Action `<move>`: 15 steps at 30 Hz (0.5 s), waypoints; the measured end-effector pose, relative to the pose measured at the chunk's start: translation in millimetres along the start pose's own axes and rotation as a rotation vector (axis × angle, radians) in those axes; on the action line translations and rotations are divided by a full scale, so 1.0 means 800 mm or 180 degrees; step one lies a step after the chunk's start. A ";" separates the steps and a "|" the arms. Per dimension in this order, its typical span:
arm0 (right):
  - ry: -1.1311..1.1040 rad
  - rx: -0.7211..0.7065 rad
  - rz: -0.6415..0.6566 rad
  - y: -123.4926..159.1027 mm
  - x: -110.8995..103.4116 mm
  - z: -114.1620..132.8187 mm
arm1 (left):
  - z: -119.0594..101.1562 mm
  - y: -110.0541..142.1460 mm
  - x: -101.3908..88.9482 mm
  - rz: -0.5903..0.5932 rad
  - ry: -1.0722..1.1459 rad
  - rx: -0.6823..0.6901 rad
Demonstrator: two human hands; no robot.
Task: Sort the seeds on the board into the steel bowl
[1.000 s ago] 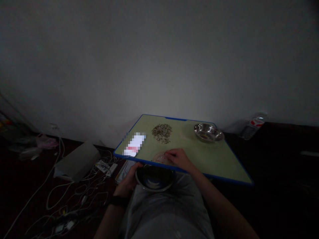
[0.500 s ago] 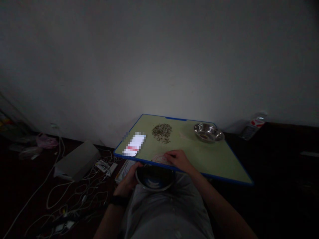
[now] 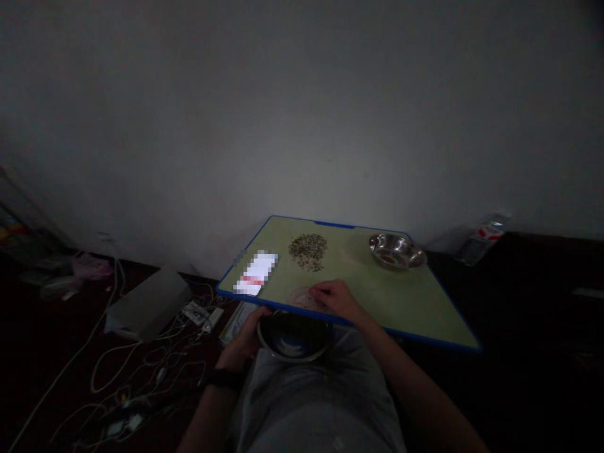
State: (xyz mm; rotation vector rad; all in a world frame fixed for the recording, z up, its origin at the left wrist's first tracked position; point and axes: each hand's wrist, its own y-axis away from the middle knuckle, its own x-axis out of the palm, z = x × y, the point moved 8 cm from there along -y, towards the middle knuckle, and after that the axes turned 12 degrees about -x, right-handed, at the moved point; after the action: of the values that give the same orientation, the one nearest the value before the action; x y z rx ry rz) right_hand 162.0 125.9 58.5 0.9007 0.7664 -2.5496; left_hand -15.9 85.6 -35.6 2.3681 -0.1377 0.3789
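My left hand [image 3: 251, 330] grips the rim of a dark bowl [image 3: 295, 343], which sits on my lap under the table's near edge. My right hand [image 3: 336, 299] rests at that edge with its fingertips bunched together; whatever they hold is too small and dark to make out. Under those fingertips lies a pale round patch with reddish lines [image 3: 298, 297], partly covered by the hand. Farther back on the tabletop is a spread pile of small dark and pale bits, like seeds or grains [image 3: 307, 251].
The green folding table [image 3: 377, 302] has a blue rim. A lit phone [image 3: 257, 274] lies at its left, a shiny metal bowl [image 3: 397, 253] at its back right. A plastic bottle [image 3: 484, 239] leans by the wall. Tangled cables [image 3: 155, 358] and a box [image 3: 148, 302] cover the floor at left.
The view has shifted very slightly. My right hand has barely moved at the table edge, and my left hand stays on the dark bowl.
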 end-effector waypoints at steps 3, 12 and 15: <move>-0.0087 -0.0083 0.0089 0.000 0.000 0.001 | 0.002 0.004 0.000 -0.0014 0.0118 -0.0011; 0.0980 -0.0251 -0.0713 0.011 -0.020 0.017 | 0.005 0.003 0.003 0.0094 0.0237 -0.0049; 0.1852 -0.0565 -0.0778 0.018 -0.009 0.043 | 0.007 -0.002 0.001 0.0131 0.0228 -0.0042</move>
State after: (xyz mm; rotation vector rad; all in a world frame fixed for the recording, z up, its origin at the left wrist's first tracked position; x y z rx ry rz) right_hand 157.6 95.5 80.3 1.5976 1.3126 -2.3671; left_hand -13.6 83.1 -40.5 2.3382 -0.1551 0.4805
